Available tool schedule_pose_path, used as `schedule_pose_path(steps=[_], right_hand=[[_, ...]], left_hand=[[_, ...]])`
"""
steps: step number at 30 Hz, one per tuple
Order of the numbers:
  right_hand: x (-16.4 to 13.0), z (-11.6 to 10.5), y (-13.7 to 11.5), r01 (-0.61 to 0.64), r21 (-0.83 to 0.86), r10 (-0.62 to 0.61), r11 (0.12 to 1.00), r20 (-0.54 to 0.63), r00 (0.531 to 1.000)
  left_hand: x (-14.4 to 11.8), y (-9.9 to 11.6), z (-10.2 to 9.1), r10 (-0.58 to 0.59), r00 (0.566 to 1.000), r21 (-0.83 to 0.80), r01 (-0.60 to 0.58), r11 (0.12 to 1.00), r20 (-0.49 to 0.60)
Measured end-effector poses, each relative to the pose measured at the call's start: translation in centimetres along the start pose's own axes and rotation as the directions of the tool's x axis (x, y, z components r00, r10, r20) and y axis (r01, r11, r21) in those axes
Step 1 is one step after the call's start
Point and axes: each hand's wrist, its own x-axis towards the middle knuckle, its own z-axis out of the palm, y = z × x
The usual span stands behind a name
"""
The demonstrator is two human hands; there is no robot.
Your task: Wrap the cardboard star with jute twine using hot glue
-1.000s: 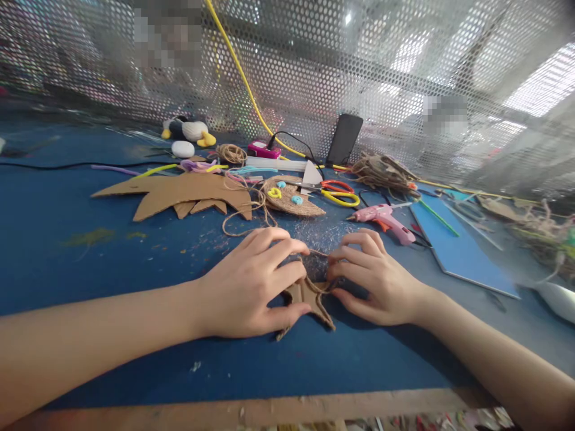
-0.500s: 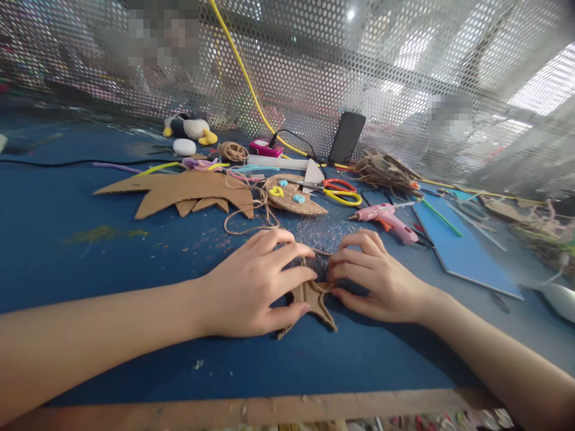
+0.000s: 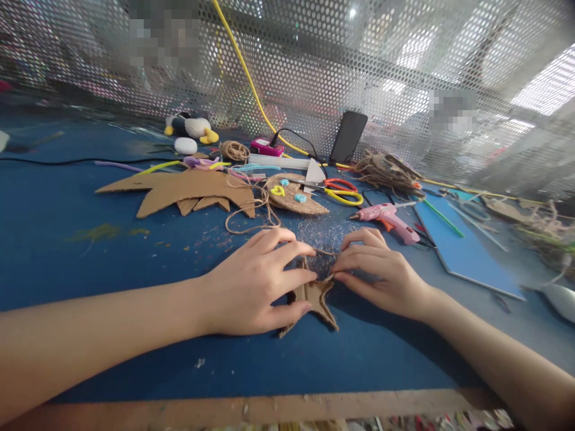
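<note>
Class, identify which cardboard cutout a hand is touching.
The small star-shaped cutout beneath the left hand; the large spiky cutout lies farther back, untouched.

A blue table (image 3: 148, 263) is seen here, edged in brown on its near side, flecked with paint! Near the middle, a small cardboard star (image 3: 320, 293) is laid. Farther left, a spiky cardboard sheet (image 3: 188, 184) is spread; beyond it, a white oval (image 3: 185, 146) and a toy bird (image 3: 194, 127) are set out. Over to the right, a pink glue gun (image 3: 386, 218) is placed just left of a blue board (image 3: 469, 254), and a twine bundle (image 3: 386, 170) is heaped farther back.
</note>
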Motion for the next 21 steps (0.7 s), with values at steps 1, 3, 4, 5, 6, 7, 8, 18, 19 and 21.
schedule_pose_path(steps=[1, 3, 4, 5, 6, 7, 8, 18, 19, 21], right_hand=[[0.01, 0.05, 0.05, -0.023, 0.023, 0.024, 0.999, -0.015, 1.000], [0.01, 0.13, 0.14, -0.056, 0.036, 0.058, 0.998, -0.037, 0.998], [-0.01, 0.17, 0.17, -0.061, 0.022, 0.062, 0.998, -0.045, 0.997], [-0.04, 0.20, 0.20, -0.061, -0.006, 0.060, 0.998, -0.053, 0.997], [-0.07, 0.22, 0.21, -0.058, -0.042, 0.055, 0.997, -0.060, 0.997], [-0.10, 0.25, 0.21, -0.052, -0.080, 0.047, 0.995, -0.065, 0.997], [-0.11, 0.26, 0.19, -0.046, -0.116, 0.039, 0.992, -0.065, 0.997], [-0.01, 0.27, -0.27, -0.029, -0.213, 0.035, 0.977, 0.022, 0.999], [-0.01, 0.26, -0.30, -0.026, -0.220, 0.033, 0.975, 0.026, 0.999], [-0.02, 0.25, -0.40, -0.017, -0.239, 0.024, 0.971, 0.026, 0.999]], left_hand=[[-0.02, 0.01, 0.00, 0.000, 1.000, 0.000, 0.000, 1.000, 0.000], [-0.05, 0.01, -0.01, -0.001, 1.000, 0.000, 0.001, 1.000, 0.003], [-0.07, 0.00, 0.00, -0.001, 1.000, 0.001, 0.001, 1.000, 0.004], [-0.08, -0.01, 0.01, -0.001, 1.000, 0.001, 0.001, 1.000, 0.005], [-0.08, -0.02, 0.02, 0.001, 1.000, 0.001, -0.001, 1.000, 0.005], [-0.08, -0.04, 0.02, 0.001, 1.000, 0.001, -0.001, 1.000, 0.006], [-0.07, -0.05, 0.03, 0.002, 1.000, 0.000, -0.002, 1.000, 0.006], [-0.08, 0.04, -0.17, 0.008, 1.000, 0.000, -0.008, 1.000, 0.005], [-0.07, 0.04, -0.17, 0.009, 1.000, -0.002, -0.009, 1.000, 0.003], [-0.05, 0.04, -0.16, 0.012, 1.000, -0.007, -0.012, 1.000, 0.000]])
